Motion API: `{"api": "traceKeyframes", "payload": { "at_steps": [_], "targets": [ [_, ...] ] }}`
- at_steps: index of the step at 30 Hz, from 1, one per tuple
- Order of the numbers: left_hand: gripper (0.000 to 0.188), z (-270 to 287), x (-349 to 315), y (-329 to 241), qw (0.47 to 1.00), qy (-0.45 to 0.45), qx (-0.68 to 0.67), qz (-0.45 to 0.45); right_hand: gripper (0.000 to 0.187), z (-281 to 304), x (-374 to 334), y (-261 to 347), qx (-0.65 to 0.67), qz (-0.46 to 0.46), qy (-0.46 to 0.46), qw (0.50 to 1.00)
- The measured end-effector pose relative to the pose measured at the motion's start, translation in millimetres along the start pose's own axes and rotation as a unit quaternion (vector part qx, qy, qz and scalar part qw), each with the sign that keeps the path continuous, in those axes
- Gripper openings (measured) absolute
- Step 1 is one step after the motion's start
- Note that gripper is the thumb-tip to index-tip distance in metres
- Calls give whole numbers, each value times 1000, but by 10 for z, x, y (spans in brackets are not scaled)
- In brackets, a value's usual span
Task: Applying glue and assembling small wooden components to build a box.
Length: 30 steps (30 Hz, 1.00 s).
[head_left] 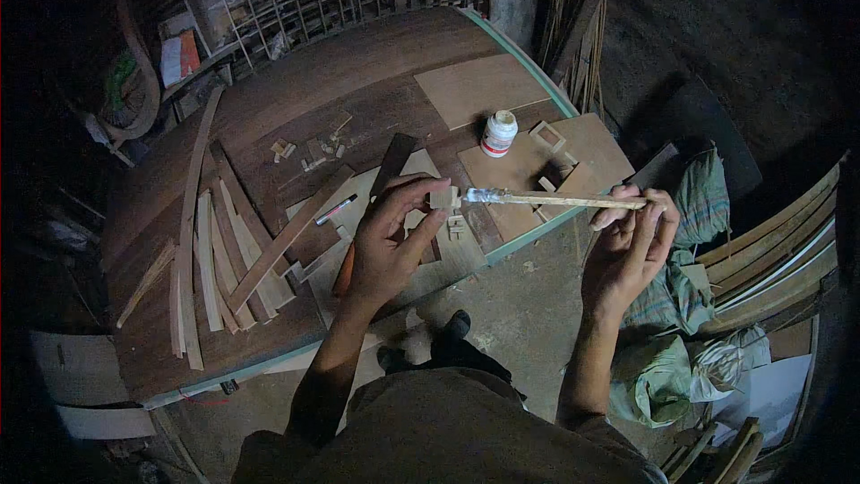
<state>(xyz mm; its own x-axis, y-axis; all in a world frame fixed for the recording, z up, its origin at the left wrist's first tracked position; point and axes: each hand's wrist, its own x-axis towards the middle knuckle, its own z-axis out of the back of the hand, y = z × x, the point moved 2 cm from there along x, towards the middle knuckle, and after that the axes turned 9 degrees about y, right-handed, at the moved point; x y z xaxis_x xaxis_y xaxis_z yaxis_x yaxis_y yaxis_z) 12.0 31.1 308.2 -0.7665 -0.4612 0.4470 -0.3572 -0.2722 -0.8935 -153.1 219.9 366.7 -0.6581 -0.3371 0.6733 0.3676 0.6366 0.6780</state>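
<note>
Pinched between the thumb and fingers of my left hand (394, 237) is a small wooden block (443, 198). My right hand (633, 242) grips the far end of a thin wooden glue stick (564, 202), held level. Whitish glue coats the stick's tip (484, 195), which points at the block from close by; whether they touch I cannot tell. Beyond the stick stands an open white glue bottle (499, 134) with a red band. Beneath my left hand lie a pale board (466, 255) with small wooden pieces and an orange handle (344, 271), partly hidden.
Long wooden strips (206, 251) fan out on the brown table (296, 184) at left. A marker (336, 210) and wood scraps (322, 148) lie mid-table. Small wooden frames (546, 137) rest on a thin board (596, 148) at right. Green sacks (658, 381) and curved wood pieces (775, 246) stand off the table's right side.
</note>
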Motion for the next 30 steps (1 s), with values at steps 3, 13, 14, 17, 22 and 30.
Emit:
{"api": "traceKeyframes", "payload": {
  "at_steps": [3,13,14,17,22,30],
  "targets": [
    [34,-1,-7,-28,1000,6,10,-7,21,-32,-10,-1,-20,2,2,1000],
    [33,-47,73,30,999,11,45,-19,20,16,32,-37,-28,-9,0,1000],
    [32,-55,80,40,998,12,64,-13,20,30,43,-42,-29,-12,13,999],
    [32,-98,83,92,999,0,16,43,20,101,96,-72,-24,-14,13,1000],
    [33,-146,195,176,999,-2,40,16,20,237,198,-190,-7,-4,-5,1000],
    [32,-283,311,254,995,18,35,91,20,347,309,-328,-36,-13,11,999]
  ]
}}
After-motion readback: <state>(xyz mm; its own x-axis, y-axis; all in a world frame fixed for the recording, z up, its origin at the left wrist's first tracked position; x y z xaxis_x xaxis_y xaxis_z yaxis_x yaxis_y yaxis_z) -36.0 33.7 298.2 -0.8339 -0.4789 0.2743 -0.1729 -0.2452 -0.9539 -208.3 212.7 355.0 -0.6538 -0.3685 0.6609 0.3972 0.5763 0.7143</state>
